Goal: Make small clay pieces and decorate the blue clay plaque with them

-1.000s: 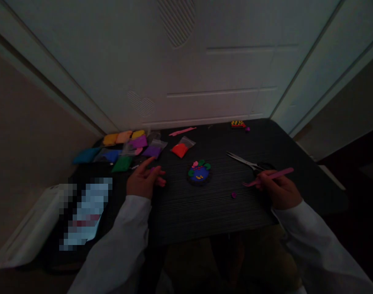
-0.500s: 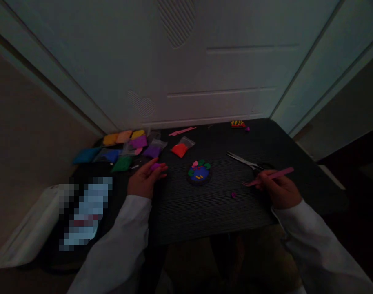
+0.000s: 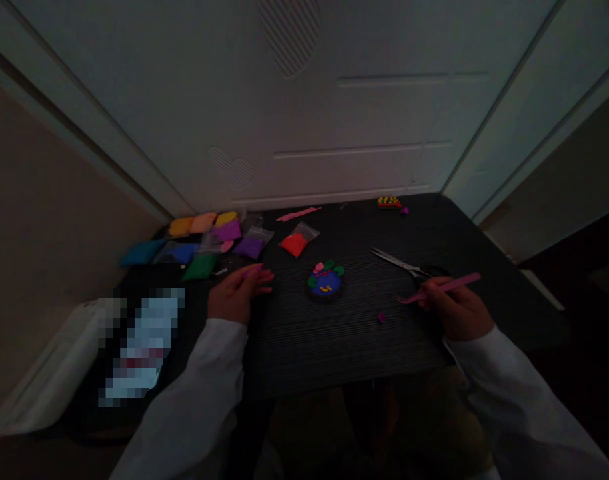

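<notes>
Purple lump [image 3: 253, 271]: left of the blue disc [image 3: 328, 284], pinched; apparently soft clay, its exact shape hard to make out in dim light.
Left hand [image 3: 233, 297]: thumb and forefinger grasp the purple lump; the other fingers extend toward the disc.
Right hand [image 3: 452, 310]: right of the disc, fingers wrapped around the pink tweezers [image 3: 462, 282], forked tips pointing toward the disc.
Purple bit [image 3: 382, 318]: on the table [image 3: 304, 353], right of the disc and nearer the person; near the tweezer tips, not touching.
Scissors [image 3: 397, 261]: right of the disc, handles just beside the right hand; keep knuckles clear.
Pinch pressure: best kept light, since soft clay likely dents.
Tweezer grip: best kept loose and low-angled, to avoid scoring the purple bit.
</notes>
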Demonstrator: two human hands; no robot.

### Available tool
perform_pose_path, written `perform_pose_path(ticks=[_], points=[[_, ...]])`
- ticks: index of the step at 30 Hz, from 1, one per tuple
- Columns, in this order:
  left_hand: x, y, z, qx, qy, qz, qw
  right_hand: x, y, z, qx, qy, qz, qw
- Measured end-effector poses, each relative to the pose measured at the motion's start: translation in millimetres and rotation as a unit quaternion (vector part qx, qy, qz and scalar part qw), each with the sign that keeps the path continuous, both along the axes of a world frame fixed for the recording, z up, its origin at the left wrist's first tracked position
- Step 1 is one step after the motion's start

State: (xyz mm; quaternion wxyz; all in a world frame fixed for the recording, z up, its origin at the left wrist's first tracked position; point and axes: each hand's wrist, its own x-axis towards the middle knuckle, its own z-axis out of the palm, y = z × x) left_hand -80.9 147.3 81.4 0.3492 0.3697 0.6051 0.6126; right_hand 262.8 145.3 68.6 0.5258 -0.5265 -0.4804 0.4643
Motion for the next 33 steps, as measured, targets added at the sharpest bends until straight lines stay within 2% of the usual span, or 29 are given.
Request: perform_pose_path(ticks=[7,12,16,20,26,33], points=[[0.5,-0.2,1.4,0.022,-0.082,-0.021,0.996,-0.8,0.1,-0.1,0.006,0.009,-0.004,1.0],[-2.5,0.6,0.5,0.043,-0.087,-0.007,0.995,0.5,0.4,-1.9,-0.003,0.004,0.0,1.0],[-6.3,1.5,1.3,0.037,-0.136,-0.025,0.99,1.6,0.9,-4.3,0.002,0.0,-0.002,1.0],[-6.8,3.7,1.9,0.027,-0.181,-0.014,0.983,2.3,1.5,-5.3,0.002,0.002,0.005,1.0],[-5.7,4.1,-5.5,0.041,-0.151,-0.029,0.987,0.3,0.8,-2.4,0.007,0.006,-0.003,1.0],[-6.3,1.4,-2.9,0.059,-0.119,-0.016,0.991,-2.2,-1.5,1.4,0.012,-0.016,-0.019,1.0]])
